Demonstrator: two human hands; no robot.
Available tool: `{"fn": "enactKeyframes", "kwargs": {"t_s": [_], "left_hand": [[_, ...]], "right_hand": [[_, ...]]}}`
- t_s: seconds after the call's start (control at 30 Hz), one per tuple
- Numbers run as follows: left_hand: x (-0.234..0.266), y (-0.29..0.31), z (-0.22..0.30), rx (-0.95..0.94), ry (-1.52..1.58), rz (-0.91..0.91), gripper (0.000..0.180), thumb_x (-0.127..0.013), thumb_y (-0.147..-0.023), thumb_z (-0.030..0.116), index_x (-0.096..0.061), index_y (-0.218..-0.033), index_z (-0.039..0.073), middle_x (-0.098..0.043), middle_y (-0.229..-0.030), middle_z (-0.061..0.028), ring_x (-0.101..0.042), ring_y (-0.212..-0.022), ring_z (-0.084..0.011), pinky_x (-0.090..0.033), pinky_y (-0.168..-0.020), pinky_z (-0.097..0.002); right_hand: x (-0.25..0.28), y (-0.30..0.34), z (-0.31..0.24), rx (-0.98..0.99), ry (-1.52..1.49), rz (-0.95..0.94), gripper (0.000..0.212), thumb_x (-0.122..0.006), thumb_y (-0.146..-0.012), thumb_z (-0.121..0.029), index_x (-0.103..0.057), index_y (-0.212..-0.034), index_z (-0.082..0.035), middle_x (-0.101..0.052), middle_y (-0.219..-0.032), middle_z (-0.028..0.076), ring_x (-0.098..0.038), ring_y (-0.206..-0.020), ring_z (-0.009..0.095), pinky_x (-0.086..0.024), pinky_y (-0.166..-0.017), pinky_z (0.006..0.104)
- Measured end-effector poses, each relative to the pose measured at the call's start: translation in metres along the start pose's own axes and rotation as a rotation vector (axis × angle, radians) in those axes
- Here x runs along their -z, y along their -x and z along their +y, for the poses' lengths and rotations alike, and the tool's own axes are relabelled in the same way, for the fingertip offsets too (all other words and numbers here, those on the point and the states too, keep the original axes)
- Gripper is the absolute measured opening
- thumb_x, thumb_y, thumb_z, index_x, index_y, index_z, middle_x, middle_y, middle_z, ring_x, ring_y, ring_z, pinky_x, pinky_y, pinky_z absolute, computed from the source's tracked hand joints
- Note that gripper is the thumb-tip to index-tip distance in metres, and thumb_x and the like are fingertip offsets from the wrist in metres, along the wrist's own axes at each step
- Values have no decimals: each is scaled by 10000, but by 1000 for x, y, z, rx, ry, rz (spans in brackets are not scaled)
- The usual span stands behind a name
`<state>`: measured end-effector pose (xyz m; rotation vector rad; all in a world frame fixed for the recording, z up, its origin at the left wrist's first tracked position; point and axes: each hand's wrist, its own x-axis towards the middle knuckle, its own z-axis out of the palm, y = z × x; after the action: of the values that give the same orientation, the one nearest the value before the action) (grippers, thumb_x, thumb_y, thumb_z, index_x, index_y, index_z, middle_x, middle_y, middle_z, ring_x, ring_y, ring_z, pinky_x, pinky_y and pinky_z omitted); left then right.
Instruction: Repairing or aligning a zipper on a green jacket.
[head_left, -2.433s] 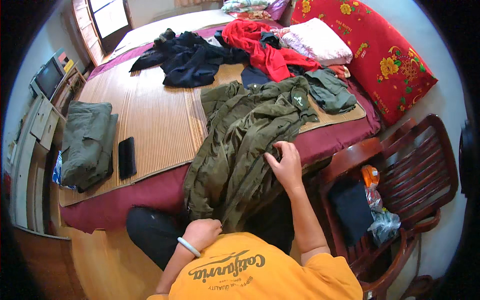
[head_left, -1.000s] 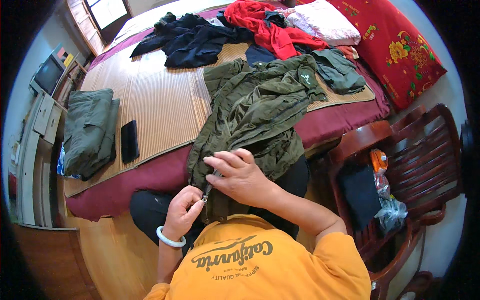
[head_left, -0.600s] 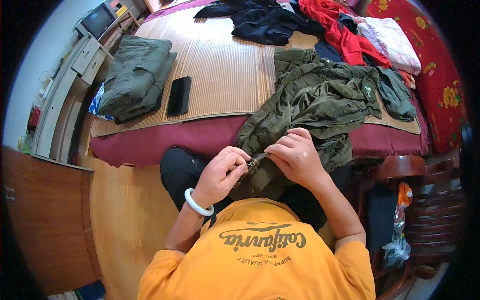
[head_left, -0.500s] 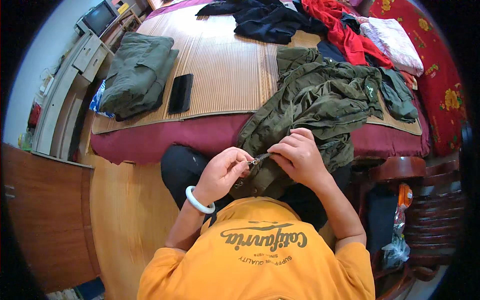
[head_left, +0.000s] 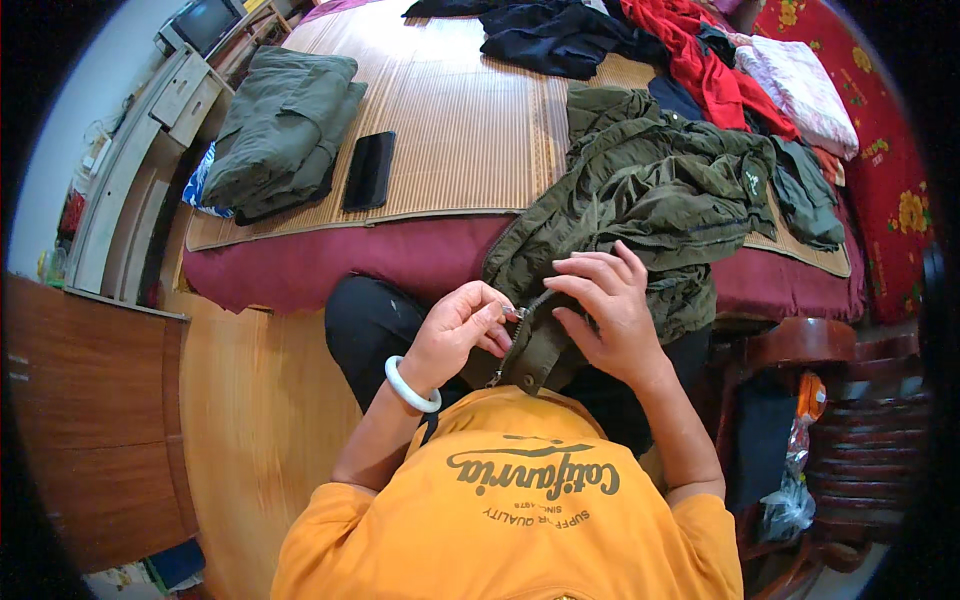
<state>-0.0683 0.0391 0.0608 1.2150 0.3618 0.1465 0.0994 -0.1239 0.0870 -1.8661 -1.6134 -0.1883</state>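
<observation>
An olive-green jacket (head_left: 625, 185) spreads from the bed edge down over my lap. Its metal zipper (head_left: 516, 338) runs along a free edge between my hands. With thumb and fingers pinched, my left hand (head_left: 460, 325), a pale bangle on its wrist, grips the zipper at its slider. Just right of the zipper, my right hand (head_left: 612, 310) is raised over the jacket, fingers spread and thumb apart. A snap button shows on the flap below the slider. The left fingers partly hide the zipper pull.
On the bed mat (head_left: 455, 130) lie a black phone (head_left: 369, 170) and a folded green garment (head_left: 280, 125). Dark clothes (head_left: 560, 38), a red garment (head_left: 700, 70) and a white folded cloth (head_left: 805, 85) are heaped farther back. A wooden chair (head_left: 800, 345) stands at right.
My right hand has opened off the zipper edge and its fingers have lifted and spread. The left hand still pinches the zipper, and more of the zipped edge hangs in view below it.
</observation>
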Motion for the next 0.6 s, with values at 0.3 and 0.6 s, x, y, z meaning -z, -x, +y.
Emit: {"fn": "enactKeyframes", "kwargs": {"t_s": [0.3, 0.6], "left_hand": [[-2, 3, 10, -486, -675, 64, 90, -547, -915, 74, -551, -869, -3, -532, -815, -80, -583, -730, -167, -471, -636, -291], [-25, -2, 22, -377, -689, 160, 106, -609, -856, 68, -593, -943, 9, -579, -846, -104, -576, -738, -231, -472, -693, -301]], "right_hand": [[-16, -14, 3, 66, -15, -42, 97, -701, -764, -164, -615, -792, -127, -610, -744, 9, -602, -782, 207, -401, -915, 371], [-3, -18, 8, 90, -187, -139, 92, -685, -762, -142, -605, -776, -99, -591, -715, 39, -589, -750, 232, -405, -804, 363]]}}
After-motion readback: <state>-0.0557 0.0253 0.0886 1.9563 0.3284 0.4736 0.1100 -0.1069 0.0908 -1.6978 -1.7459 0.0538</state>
